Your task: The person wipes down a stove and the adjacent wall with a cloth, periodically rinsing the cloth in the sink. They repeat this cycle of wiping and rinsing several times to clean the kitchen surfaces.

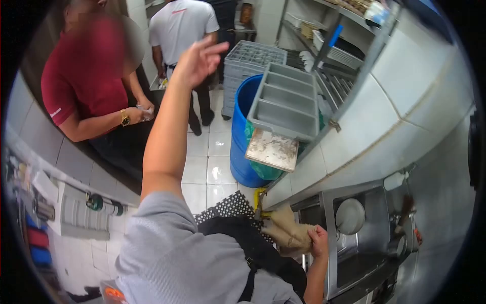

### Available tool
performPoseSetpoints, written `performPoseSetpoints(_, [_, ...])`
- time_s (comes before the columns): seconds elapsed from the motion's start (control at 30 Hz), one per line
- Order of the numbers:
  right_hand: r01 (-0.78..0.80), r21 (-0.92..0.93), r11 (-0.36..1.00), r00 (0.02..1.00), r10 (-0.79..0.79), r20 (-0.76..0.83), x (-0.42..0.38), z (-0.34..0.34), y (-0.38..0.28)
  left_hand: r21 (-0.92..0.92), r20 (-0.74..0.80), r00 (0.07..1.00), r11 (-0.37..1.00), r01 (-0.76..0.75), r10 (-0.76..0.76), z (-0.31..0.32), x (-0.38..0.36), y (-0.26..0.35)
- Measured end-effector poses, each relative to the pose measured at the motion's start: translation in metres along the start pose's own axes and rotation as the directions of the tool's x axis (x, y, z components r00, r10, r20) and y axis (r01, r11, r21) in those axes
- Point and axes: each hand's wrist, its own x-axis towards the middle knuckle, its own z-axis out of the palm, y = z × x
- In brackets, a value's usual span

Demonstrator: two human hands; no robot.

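My left hand (200, 62) is raised at the end of an outstretched arm, its fingers apart and nothing in it. Low on the right, my right hand (318, 241) grips a tan cloth (289, 229) that hangs out toward the left, beside the metal sink (329, 253). A white plate (350, 216) lies in the sink, clear of my hand. The grey divided tray (284, 101) rests on the blue barrel (240, 144), to the right of my raised arm.
A person in a red shirt (86, 76) stands at the left; another in a white shirt (182, 30) is farther back. Stacked grey crates (253, 54) stand behind the barrel. Metal shelves (331, 55) line the upper right. A dotted mat (234, 210) lies on the tiled floor.
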Motion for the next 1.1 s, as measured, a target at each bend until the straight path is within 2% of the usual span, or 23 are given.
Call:
performPoseSetpoints(0.07, [-0.055,-0.104,0.993,0.997,0.061,0.051,0.018,-0.002,0.012,0.002,0.124,0.992,1.000,-0.030,0.030,0.006,0.008,0.032])
performPoseSetpoints(0.17, [-0.099,-0.259,0.961,0.985,0.131,0.109,0.051,0.010,0.019,0.326,0.010,1.000,0.945,-0.018,0.015,0.042,-0.020,0.015])
performPoseSetpoints(0.23, [-0.124,-0.257,0.958,0.962,0.179,0.204,0.065,0.030,0.009,0.538,0.207,0.954,0.840,0.074,-0.217,0.043,-0.059,-0.030])
performPoseSetpoints(0.27, [-0.093,-0.286,0.954,0.947,0.174,0.271,0.077,0.036,0.008,0.638,0.216,0.863,0.735,0.230,-0.457,0.046,-0.081,-0.062])
performPoseSetpoints(0.33, [-0.105,-0.314,0.944,0.887,0.232,0.399,0.096,0.066,-0.005,0.696,0.213,0.661,0.586,0.414,-0.720,0.016,-0.133,-0.166])
performPoseSetpoints(0.37, [-0.103,-0.340,0.935,0.816,0.275,0.509,0.108,0.086,-0.014,0.783,0.204,0.651,0.521,0.339,-0.731,0.010,-0.161,-0.211])
performPoseSetpoints(0.43, [-0.052,-0.436,0.899,0.619,0.371,0.692,0.127,0.130,-0.029,0.863,0.312,0.761,0.505,0.023,-0.569,0.002,-0.213,-0.275])
performPoseSetpoints(0.47, [-0.058,-0.441,0.896,0.585,0.388,0.712,0.130,0.154,-0.041,0.879,0.352,0.828,0.458,-0.133,-0.436,0.007,-0.233,-0.290])
performPoseSetpoints(0.5, [-0.102,-0.484,0.869,0.461,0.472,0.751,0.131,0.178,-0.054,0.893,0.315,0.840,0.437,-0.104,-0.442,0.001,-0.242,-0.296])
performPoseSetpoints(0.53, [-0.137,-0.516,0.846,0.337,0.530,0.778,0.130,0.193,-0.058,0.919,0.162,0.799,0.383,0.091,-0.579,0.013,-0.245,-0.275])
performPoseSetpoints(0.57, [-0.134,-0.487,0.863,0.321,0.502,0.803,0.130,0.200,-0.055,0.918,0.015,0.719,0.295,0.266,-0.695,0.020,-0.242,-0.259])
performPoseSetpoints(0.6, [-0.099,-0.424,0.900,0.272,0.434,0.859,0.134,0.207,-0.053,0.958,-0.026,0.880,0.240,0.158,-0.474,0.000,-0.257,-0.276])
performPoseSetpoints(0.63, [-0.064,-0.354,0.933,0.222,0.359,0.907,0.138,0.212,-0.052,0.970,-0.036,0.879,0.196,0.146,-0.475,-0.014,-0.264,-0.272])
performPoseSetpoints(0.67, [0.080,-0.225,0.971,0.218,0.203,0.955,0.141,0.214,-0.046,0.989,-0.067,0.925,0.095,0.110,-0.375,-0.029,-0.272,-0.259])
performPoseSetpoints(0.7, [0.079,-0.179,0.981,0.209,0.160,0.965,0.145,0.213,-0.037,0.996,-0.083,0.959,-0.007,0.084,-0.272,-0.037,-0.286,-0.244])
performPoseSetpoints(0.77, [0.143,-0.124,0.982,0.149,0.103,0.984,0.152,0.201,-0.016,0.943,-0.274,0.957,-0.222,0.247,-0.097,-0.040,-0.332,-0.218])
performPoseSetpoints(0.83, [0.076,-0.147,0.986,0.161,0.134,0.978,0.140,0.188,-0.005,0.781,-0.531,0.839,-0.453,0.430,-0.117,-0.040,-0.383,-0.202])
performPoseSetpoints(0.9, [0.361,-0.180,0.915,0.150,0.133,0.980,0.138,0.176,0.029,0.861,-0.451,0.891,-0.239,0.449,0.051,-0.081,-0.465,-0.217])
performPoseSetpoints(0.93, [0.607,-0.222,0.763,0.101,0.203,0.974,0.146,0.172,0.062,0.832,-0.537,0.843,-0.140,0.537,0.042,-0.065,-0.477,-0.204])
performPoseSetpoints(0.97, [0.633,-0.217,0.743,0.042,0.248,0.968,0.151,0.166,0.100,0.775,-0.630,0.776,-0.036,0.630,0.017,-0.032,-0.490,-0.191])
performPoseSetpoints(1.03, [0.677,-0.353,0.646,0.073,0.418,0.905,0.139,0.152,0.138,0.693,-0.719,0.695,-0.060,0.719,0.029,0.007,-0.507,-0.167])
performPoseSetpoints(1.07, [0.644,-0.365,0.673,0.066,0.426,0.902,0.130,0.148,0.149,0.618,-0.784,0.617,-0.008,0.786,0.063,0.017,-0.514,-0.169])
performPoseSetpoints(1.1, [0.623,-0.385,0.681,0.069,0.442,0.894,0.128,0.139,0.153,0.616,-0.787,0.614,0.021,0.788,0.059,0.018,-0.523,-0.173])
